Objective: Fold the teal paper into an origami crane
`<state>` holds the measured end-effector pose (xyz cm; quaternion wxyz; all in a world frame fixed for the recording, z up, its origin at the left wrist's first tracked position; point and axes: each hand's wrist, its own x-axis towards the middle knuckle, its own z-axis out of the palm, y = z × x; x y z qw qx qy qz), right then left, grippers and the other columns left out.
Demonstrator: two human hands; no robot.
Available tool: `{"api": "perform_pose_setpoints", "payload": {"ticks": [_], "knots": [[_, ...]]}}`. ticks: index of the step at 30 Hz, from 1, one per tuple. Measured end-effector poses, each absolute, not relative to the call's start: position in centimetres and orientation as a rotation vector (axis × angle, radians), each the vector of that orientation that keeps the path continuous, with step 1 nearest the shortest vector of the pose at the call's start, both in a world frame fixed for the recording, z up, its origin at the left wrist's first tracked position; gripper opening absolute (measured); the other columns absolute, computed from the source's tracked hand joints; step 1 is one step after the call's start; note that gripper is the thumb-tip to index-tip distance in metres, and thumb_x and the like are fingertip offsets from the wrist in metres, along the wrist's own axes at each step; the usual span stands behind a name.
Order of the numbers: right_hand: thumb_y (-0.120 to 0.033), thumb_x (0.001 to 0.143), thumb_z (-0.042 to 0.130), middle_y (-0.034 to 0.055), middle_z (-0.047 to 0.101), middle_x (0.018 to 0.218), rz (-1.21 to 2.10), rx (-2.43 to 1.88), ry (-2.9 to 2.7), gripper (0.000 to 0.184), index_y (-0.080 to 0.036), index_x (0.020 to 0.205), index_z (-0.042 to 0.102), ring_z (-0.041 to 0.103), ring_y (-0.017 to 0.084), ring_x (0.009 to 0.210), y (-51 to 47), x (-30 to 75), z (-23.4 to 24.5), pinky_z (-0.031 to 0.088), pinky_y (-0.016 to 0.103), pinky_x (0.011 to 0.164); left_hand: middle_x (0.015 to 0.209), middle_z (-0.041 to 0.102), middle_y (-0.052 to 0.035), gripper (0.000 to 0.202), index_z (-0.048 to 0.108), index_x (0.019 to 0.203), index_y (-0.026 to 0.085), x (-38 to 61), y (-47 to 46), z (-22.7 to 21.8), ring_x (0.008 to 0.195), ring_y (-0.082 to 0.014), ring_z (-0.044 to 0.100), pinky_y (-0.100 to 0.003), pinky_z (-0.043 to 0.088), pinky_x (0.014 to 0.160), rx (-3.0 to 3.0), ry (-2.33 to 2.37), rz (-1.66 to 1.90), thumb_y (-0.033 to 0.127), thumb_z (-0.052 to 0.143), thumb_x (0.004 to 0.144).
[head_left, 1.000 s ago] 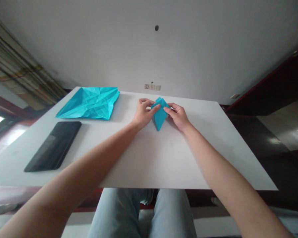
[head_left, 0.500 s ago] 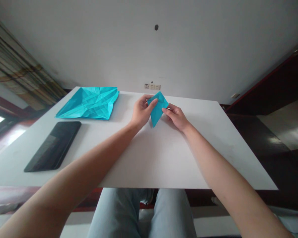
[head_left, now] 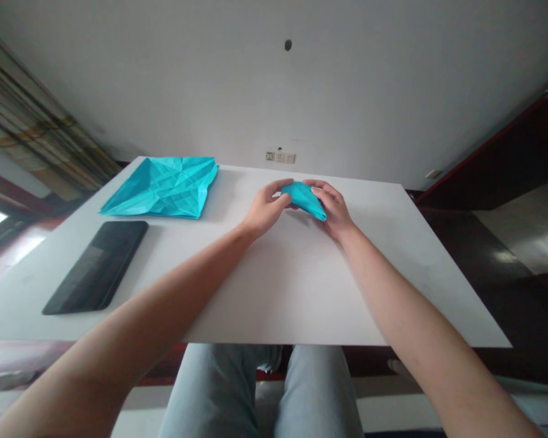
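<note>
Between my left hand (head_left: 267,210) and my right hand (head_left: 331,210) a small folded piece of turquoise origami paper (head_left: 304,200) lies nearly flat, held just above the white table (head_left: 274,286). Both hands grip it from either side, my right fingers curling over its top and my left fingertips pinching its near end. To the far left lies a larger turquoise paper sheet (head_left: 164,187), unfolded and marked with a network of creases. Neither hand touches it.
A black flat rectangular case or tablet (head_left: 95,267) lies at the table's left near edge. A wall socket panel (head_left: 279,157) sits on the wall behind the table. My jeans-clad knees show below the front edge.
The small folded paper has turned from an upright diamond to a flatter, sideways curved shape. Both hands have closed in around it.
</note>
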<state>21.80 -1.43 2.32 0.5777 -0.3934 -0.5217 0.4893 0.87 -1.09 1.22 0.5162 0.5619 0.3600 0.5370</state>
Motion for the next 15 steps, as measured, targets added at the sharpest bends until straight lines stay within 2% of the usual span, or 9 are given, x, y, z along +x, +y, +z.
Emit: {"api": "perform_pose_setpoints", "payload": {"ticks": [2,3,5,7,10,13,15], "knots": [[-0.058,0.086,0.094,0.006,0.09,0.118,1.158,-0.908,-1.217,0.04,-0.028,0.112,0.089,0.077,0.025,0.104,-1.3,21.8,2.5,0.063,0.038,0.087,0.137,0.092,-0.0158,0.059,0.082,0.153,0.012,0.6,-1.4,1.6,0.099,-0.0233,0.091,-0.039,0.075,0.1,1.373,0.872,1.243,0.034,0.082,0.098],[-0.06,0.087,0.092,0.0064,0.089,0.117,1.178,-0.906,-1.204,0.042,-0.027,0.113,0.089,0.077,0.025,0.102,-1.2,21.9,2.5,0.062,0.038,0.083,0.13,0.093,-0.0146,0.059,0.083,0.153,0.011,0.5,-1.4,1.8,0.096,-0.0227,0.09,-0.037,0.075,0.096,1.386,0.875,1.219,0.035,0.081,0.098],[-0.068,0.088,0.089,0.0058,0.086,0.109,1.218,-0.91,-1.176,0.05,-0.028,0.118,0.089,0.074,0.025,0.094,-1.1,22.0,2.5,0.058,0.037,0.074,0.113,0.093,-0.0115,0.057,0.086,0.15,0.011,0.3,-1.5,2.0,0.088,-0.022,0.089,-0.034,0.072,0.085,1.4,0.872,1.177,0.037,0.078,0.099],[-0.076,0.086,0.092,0.0048,0.083,0.105,1.219,-0.917,-1.164,0.058,-0.03,0.121,0.088,0.074,0.026,0.094,-0.9,22.1,2.4,0.06,0.038,0.075,0.106,0.092,-0.0103,0.052,0.09,0.142,0.013,0.2,-1.5,2.2,0.082,-0.0216,0.086,-0.032,0.069,0.077,1.403,0.861,1.157,0.042,0.077,0.102],[-0.082,0.076,0.103,0.0039,0.08,0.104,1.201,-0.943,-1.155,0.068,-0.031,0.119,0.085,0.076,0.028,0.101,-0.9,22.1,2.4,0.066,0.043,0.088,0.109,0.093,-0.011,0.051,0.095,0.126,0.017,0.3,-1.6,2.4,0.081,-0.0211,0.085,-0.032,0.068,0.076,1.441,0.852,1.147,0.063,0.082,0.107],[-0.09,0.072,0.104,0.0023,0.074,0.099,1.193,-0.95,-1.173,0.078,-0.033,0.119,0.081,0.074,0.028,0.099,-0.9,22.0,2.4,0.066,0.046,0.09,0.101,0.09,-0.0108,0.075,0.095,0.113,0.018,0.2,-2.0,2.7,0.082,-0.0225,0.083,-0.034,0.069,0.078,1.491,0.809,1.126,0.092,0.082,0.103],[-0.095,0.074,0.102,0.0007,0.07,0.095,1.168,-0.938,-1.208,0.08,-0.033,0.121,0.08,0.071,0.027,0.095,-1.0,22.0,2.5,0.065,0.045,0.089,0.103,0.09,-0.0116,0.086,0.094,0.115,0.018,0.1,-2.2,2.9,0.086,-0.0241,0.084,-0.036,0.07,0.081,1.52,0.755,1.093,0.102,0.084,0.097]]}}
